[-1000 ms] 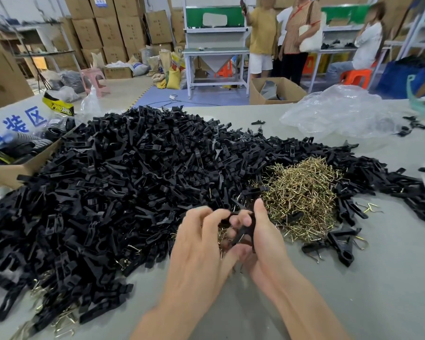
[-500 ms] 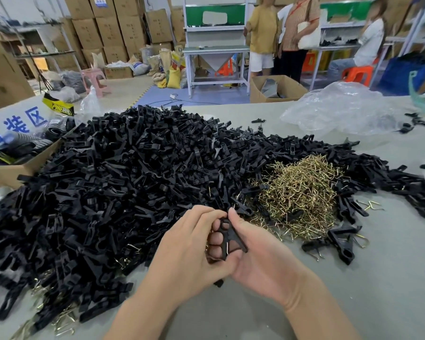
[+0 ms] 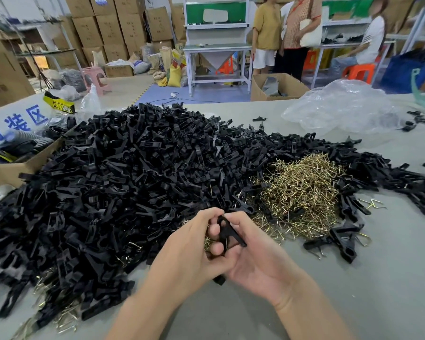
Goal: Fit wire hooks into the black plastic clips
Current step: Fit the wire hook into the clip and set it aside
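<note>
Clip [image 3: 227, 233] seemingly upright, slightly tilted

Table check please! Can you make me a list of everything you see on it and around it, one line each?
Surface: grey table, mostly covered.
Job's things: big heap of black clips; pile of gold wire hooks to its right; some finished clips with hooks near the pile.
Clutter: crumpled clear plastic bag; open cardboard box at the left edge.
Grips: left hand and right hand together pinch one black clip.
Cables: one on the blue floor mat.
Surroundings: stacked boxes, workbench, people standing behind.
</note>
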